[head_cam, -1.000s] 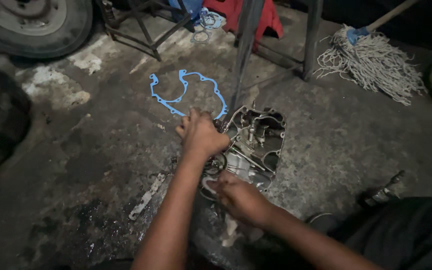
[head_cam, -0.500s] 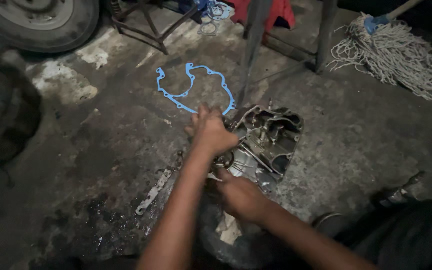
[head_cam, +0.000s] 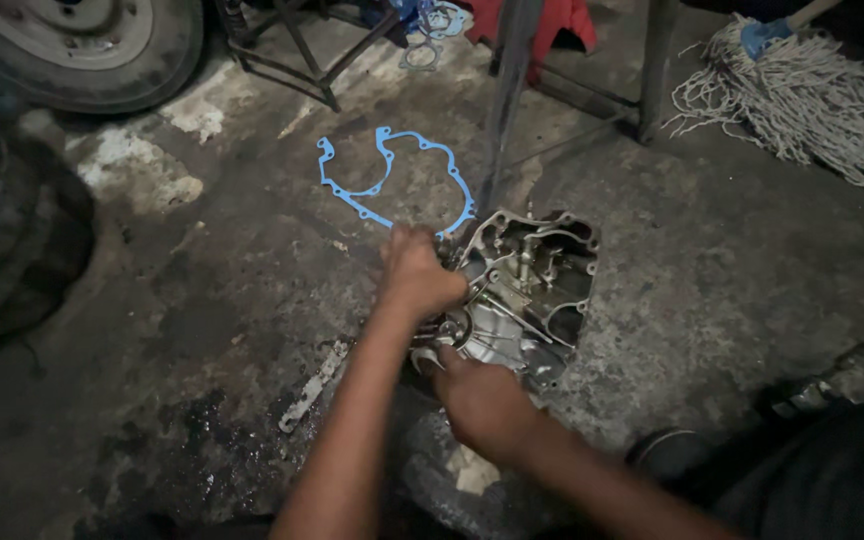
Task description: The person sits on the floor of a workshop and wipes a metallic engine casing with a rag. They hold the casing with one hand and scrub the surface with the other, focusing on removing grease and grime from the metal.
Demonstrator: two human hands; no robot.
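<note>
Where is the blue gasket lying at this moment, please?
In the head view, the blue gasket lies flat on the stained concrete floor, up and left of the open metal engine case, just beyond the left hand.

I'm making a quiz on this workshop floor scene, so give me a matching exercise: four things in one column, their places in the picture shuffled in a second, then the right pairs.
Things:
1. blue gasket
2. mop
3. tyre
4. metal engine casing

Places:
A. top left corner
B. top right corner
C. centre, under both hands
D. flat on the floor just beyond the left hand

Pairs: 1-D, 2-B, 3-A, 4-C. The right hand is at the casing's near edge.
</note>
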